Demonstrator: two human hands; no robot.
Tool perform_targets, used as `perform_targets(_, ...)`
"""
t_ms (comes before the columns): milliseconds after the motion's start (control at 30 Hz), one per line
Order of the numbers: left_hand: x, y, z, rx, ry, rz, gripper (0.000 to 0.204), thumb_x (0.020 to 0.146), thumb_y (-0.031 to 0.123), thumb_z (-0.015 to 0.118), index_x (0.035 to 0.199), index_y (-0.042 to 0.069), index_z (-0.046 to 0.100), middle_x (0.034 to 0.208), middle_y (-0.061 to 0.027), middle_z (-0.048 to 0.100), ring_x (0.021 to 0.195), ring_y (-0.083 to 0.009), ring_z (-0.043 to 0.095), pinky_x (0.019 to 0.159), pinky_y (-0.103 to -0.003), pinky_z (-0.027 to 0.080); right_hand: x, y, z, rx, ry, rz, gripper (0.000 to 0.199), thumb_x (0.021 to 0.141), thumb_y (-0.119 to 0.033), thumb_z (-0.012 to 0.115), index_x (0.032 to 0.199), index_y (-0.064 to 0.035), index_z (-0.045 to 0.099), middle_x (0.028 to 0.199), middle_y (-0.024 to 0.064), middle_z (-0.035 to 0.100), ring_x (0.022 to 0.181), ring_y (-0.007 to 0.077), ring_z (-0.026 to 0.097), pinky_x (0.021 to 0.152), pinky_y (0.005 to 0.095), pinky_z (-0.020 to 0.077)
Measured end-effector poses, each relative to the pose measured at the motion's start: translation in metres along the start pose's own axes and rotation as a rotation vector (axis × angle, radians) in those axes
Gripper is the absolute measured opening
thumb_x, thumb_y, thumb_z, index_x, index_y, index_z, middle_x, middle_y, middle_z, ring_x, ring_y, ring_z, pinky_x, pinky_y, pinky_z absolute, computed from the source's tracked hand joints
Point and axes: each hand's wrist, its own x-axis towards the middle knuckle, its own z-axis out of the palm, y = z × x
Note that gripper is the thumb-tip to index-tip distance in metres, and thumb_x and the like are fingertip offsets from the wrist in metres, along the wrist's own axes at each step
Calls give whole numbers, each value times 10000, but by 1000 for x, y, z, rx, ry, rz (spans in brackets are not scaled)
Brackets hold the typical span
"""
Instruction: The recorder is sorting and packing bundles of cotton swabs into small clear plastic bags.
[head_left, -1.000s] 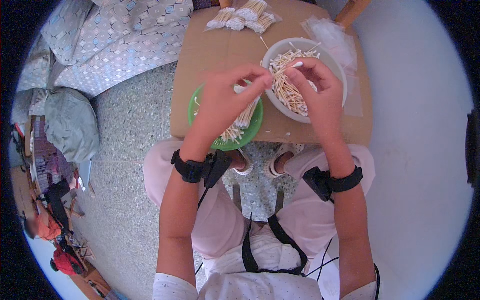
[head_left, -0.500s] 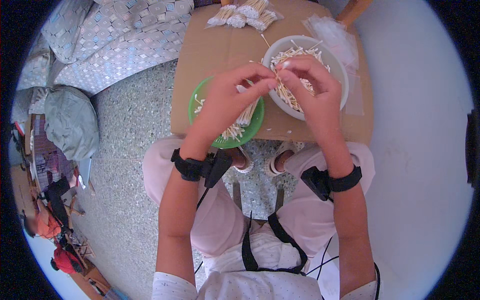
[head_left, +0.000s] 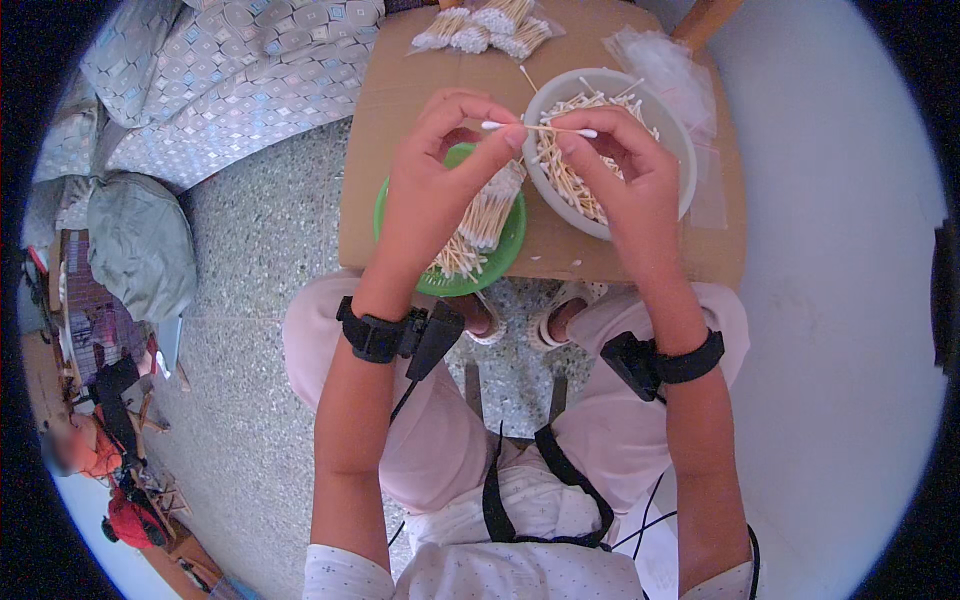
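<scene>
A cotton swab (head_left: 541, 128) with two white tips is stretched level between my hands, above the gap between two bowls. My left hand (head_left: 440, 175) pinches it near one tip between thumb and finger. At the other end, my right hand (head_left: 637, 180) grips it the same way, over the white bowl (head_left: 684, 150). Many loose cotton swabs (head_left: 572, 180) lie jumbled in that bowl. Below my left hand is a green bowl (head_left: 512, 250), partly hidden by it, with a bundle of swabs (head_left: 490, 212) and some loose ones (head_left: 457, 260).
Packed swab bundles (head_left: 490, 25) lie at the far edge of the cardboard-topped table (head_left: 430, 95). Clear plastic bags (head_left: 665, 75) sit at the far right, beside the wall (head_left: 830, 250). A patterned cloth (head_left: 250, 70) hangs at the left. Other people (head_left: 95, 450) are at the lower left.
My left hand has shifted slightly left, and the fingers of both hands have moved apart. The swab now shows lengthwise between them.
</scene>
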Motion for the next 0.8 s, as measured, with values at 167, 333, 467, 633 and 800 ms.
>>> perform_targets(167, 0, -2, -4, 73, -18, 43, 119, 834, 124, 687, 933, 64, 658, 938, -3, 613, 923, -100, 561, 793, -261, 437, 0, -1, -4, 263, -69, 150, 154, 873, -83, 666, 1000, -6, 704, 936, 33, 694, 765, 93, 618, 710, 222, 494)
perform_targets(333, -2, 9, -3, 105, -107, 68, 182, 852, 86, 669, 1028, 51, 643, 964, -13, 607, 902, -96, 564, 791, -245, 448, 1, -7, -4, 229, -121, 260, 162, 879, -99, 668, 1006, -7, 712, 913, 32, 701, 710, 82, 618, 670, 215, 498)
perform_targets(467, -5, 18, 1, -64, -211, -41, 240, 886, 104, 662, 1111, 27, 624, 993, -29, 623, 893, -91, 568, 803, -234, 466, 2, -5, -3, 158, -50, 246, 157, 874, -104, 677, 1005, -28, 719, 921, 33, 705, 698, 74, 613, 658, 209, 495)
perform_targets(633, -5, 15, 2, -192, -62, -178, 227, 909, 157, 648, 1096, 29, 650, 958, -9, 651, 826, -57, 568, 733, -215, 457, 2, -6, -3, 107, -39, 168, 169, 862, -99, 687, 1019, -43, 715, 918, 31, 701, 725, 66, 605, 667, 208, 492)
perform_targets(800, -3, 14, 2, -139, -46, -149, 230, 908, 166, 654, 1085, 20, 658, 960, -24, 672, 810, -65, 583, 723, -214, 462, 1, -4, -1, 207, -2, 150, 289, 836, -77, 709, 1120, -55, 667, 950, 14, 685, 780, 65, 604, 695, 214, 492)
